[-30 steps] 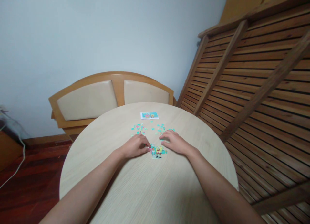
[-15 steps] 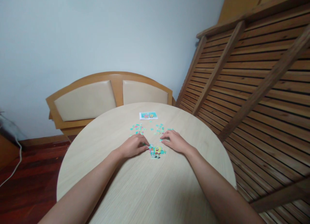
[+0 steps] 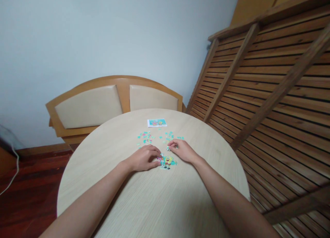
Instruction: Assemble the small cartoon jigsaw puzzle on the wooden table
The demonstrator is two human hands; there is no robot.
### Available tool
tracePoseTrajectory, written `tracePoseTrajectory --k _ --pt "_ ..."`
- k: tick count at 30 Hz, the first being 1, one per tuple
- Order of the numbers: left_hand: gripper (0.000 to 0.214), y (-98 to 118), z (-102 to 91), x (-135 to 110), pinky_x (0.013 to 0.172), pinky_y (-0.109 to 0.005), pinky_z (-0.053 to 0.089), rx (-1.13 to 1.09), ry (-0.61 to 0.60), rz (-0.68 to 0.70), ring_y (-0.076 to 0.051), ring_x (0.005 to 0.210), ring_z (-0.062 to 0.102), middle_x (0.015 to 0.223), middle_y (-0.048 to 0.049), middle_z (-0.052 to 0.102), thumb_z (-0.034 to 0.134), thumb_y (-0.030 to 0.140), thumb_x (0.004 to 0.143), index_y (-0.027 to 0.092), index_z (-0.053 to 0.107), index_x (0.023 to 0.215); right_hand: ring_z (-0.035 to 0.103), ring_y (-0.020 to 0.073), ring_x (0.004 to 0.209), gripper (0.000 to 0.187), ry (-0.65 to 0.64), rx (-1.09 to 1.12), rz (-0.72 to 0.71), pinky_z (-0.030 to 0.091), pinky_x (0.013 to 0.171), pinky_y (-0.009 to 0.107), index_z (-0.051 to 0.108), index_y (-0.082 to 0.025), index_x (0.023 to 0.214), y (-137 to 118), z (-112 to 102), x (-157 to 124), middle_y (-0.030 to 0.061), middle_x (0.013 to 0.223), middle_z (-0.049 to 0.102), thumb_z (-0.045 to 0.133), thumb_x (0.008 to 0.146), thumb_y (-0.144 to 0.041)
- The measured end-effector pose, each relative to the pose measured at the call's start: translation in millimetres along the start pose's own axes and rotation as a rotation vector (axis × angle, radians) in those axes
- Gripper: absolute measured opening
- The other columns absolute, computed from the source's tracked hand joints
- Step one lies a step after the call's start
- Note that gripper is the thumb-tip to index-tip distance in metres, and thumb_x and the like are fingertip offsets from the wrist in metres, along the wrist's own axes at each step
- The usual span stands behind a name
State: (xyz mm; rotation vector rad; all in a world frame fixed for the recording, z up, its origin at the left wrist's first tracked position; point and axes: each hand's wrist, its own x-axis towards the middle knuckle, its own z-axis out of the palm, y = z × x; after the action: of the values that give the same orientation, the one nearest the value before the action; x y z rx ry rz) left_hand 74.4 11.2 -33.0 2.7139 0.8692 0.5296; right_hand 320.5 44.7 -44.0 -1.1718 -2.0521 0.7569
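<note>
A partly joined jigsaw puzzle [image 3: 168, 160] with a yellow cartoon figure lies flat on the table in front of me. My left hand [image 3: 146, 158] rests at its left edge, thumb and fingers apart around a pink part there. Just beyond the joined section, my right hand [image 3: 180, 150] pinches a small puzzle piece [image 3: 168, 148] between thumb and fingertips. Loose puzzle pieces [image 3: 145, 136], mostly turquoise, are scattered behind the left hand. More loose pieces [image 3: 169, 135] lie behind the right hand, which partly hides some of them.
A picture card [image 3: 157, 122] with similar cartoon figures lies at the far side of the round table [image 3: 144, 203]. Behind it stands a padded wooden headboard [image 3: 123, 93] against the wall. A slatted wooden frame [image 3: 257, 93] leans at the right. A white cable [image 3: 17, 169] hangs at the left.
My right hand has shifted slightly left, and a puzzle piece now shows at its fingertips. The left hand's thumb and fingers have spread and moved slightly over the puzzle's left edge.
</note>
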Motion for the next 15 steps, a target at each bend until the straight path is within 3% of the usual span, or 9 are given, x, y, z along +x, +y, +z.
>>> tracePoseTrajectory --k 15 --pt "0.035 6 6.0 2 0.104 -0.037 0.044 0.017 -0.021 0.070 -0.024 0.114 0.059 0.121 -0.0100 0.065 0.056 0.039 0.094 0.021 0.067 0.122 0.068 0.0190 0.084 0.015 -0.046 0.055 -0.004 0.050 0.080 0.030 0.074 -0.015 0.089 2 12 2 0.0067 0.089 0.075 0.065 0.083 -0.025"
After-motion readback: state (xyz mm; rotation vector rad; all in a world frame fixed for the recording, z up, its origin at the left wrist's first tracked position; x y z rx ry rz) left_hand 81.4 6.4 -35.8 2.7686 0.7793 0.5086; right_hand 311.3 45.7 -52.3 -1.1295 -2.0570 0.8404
